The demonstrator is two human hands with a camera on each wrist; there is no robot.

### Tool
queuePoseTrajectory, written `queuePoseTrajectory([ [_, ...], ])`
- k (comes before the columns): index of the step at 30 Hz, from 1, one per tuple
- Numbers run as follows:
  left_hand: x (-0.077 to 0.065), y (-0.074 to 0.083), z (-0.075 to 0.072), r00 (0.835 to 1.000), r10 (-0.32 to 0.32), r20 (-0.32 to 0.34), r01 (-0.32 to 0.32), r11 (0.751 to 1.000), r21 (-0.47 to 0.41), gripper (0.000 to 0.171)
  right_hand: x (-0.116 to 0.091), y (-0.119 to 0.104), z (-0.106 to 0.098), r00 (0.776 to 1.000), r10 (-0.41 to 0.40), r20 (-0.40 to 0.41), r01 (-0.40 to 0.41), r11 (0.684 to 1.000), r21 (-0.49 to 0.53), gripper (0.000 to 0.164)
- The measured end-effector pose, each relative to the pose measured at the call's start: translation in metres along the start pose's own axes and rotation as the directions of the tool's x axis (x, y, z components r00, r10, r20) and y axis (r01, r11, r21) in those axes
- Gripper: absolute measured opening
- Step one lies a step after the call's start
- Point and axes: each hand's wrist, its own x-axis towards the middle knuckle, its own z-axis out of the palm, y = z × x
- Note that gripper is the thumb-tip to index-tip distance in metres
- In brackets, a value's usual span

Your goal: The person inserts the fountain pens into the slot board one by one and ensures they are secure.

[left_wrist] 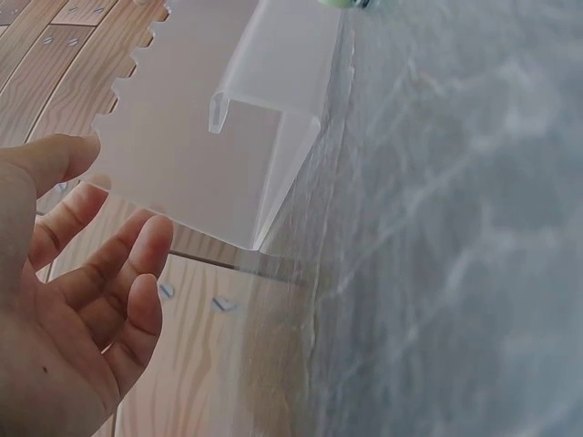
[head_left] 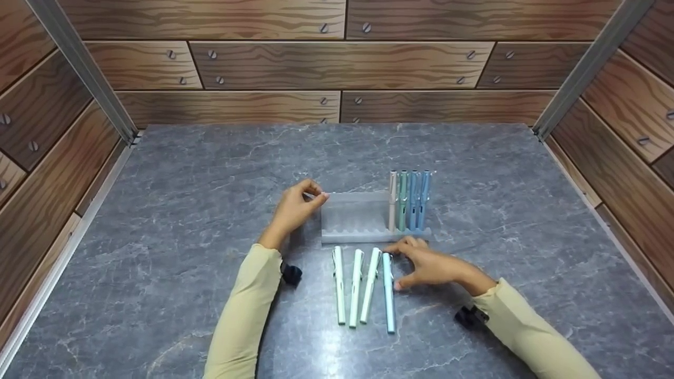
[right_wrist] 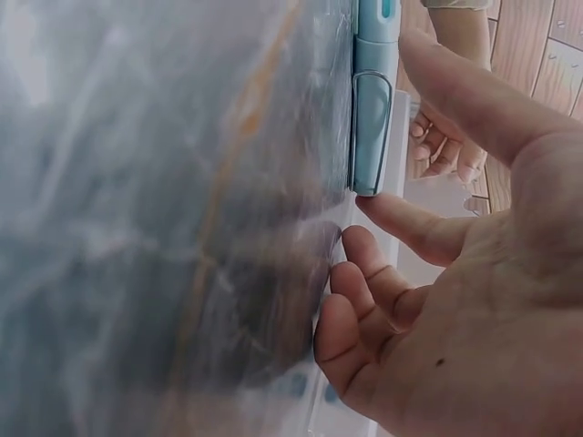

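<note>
A translucent pen stand (head_left: 354,213) with notched rails stands upright on the table. My left hand (head_left: 298,206) pinches its upper left corner, thumb (left_wrist: 68,159) in front and index finger behind. Several pens stand in its right-hand slots: a pale pink pen (head_left: 392,202), a green pen (head_left: 403,205) and blue pens (head_left: 423,202). Before the stand lie three mint-green pens (head_left: 355,289) and a light blue pen (head_left: 389,295). My right hand (head_left: 429,263) is beside the light blue pen, index fingertip (right_wrist: 378,205) at its cap end, thumb (right_wrist: 474,91) alongside, other fingertips down by the table.
The grey marbled table (head_left: 184,173) is bordered by wood-patterned panels (head_left: 337,66) at the back and sides, with metal posts (head_left: 89,73) at the corners. Dark wrist cameras (head_left: 291,274) sit below both hands.
</note>
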Motion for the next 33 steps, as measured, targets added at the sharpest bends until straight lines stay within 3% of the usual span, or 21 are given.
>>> queuePoseTrajectory([
  [7, 0.0005, 0.0005, -0.0014, 1.000, -0.020, 0.012, 0.020, 1.000, -0.001, 0.020, 0.0032, -0.0011, 0.0019, 1.000, 0.019, -0.013, -0.019, 0.999, -0.028, 0.072],
  [17, 0.0000, 0.0003, -0.0010, 1.000, -0.002, 0.007, 0.002, 1.000, 0.006, 0.020, 0.0042, -0.0030, 0.0050, 0.999, 0.028, -0.041, -0.031, 0.996, -0.087, 0.063],
  [33, 0.0004, 0.0003, -0.0002, 1.000, 0.000, -0.005, 0.000, 1.000, -0.005, 0.020, 0.0046, -0.0045, 0.0084, 0.997, 0.026, -0.076, -0.038, 0.985, -0.170, 0.064],
])
